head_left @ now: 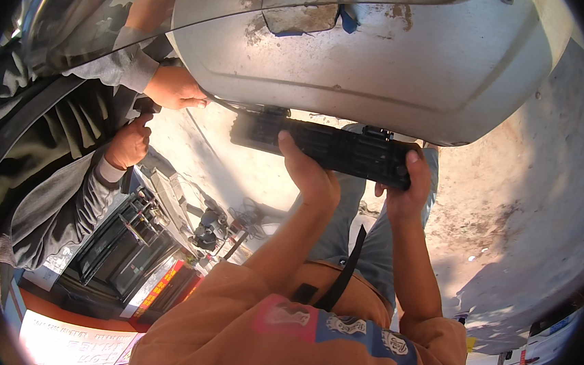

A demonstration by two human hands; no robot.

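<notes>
The left hand [312, 176] is gripping the long black bar [339, 145] left of its middle, the thumb pressing on the near face while the other fingers are staying out of sight behind it. The right hand [406, 197] is clamping its fingers around the bar's right end. The bar is running just below the lower edge of the silver panel [396, 81], its small upper brackets [378, 132] pointing up at that edge; whether they are touching it, I cannot tell. A co-worker's hand [174, 87] is crowding the left side, reaching to the panel's edge near the bar's left end but standing apart from it. To the right, pale ground [496, 205] is stretching away, offering more open room
</notes>
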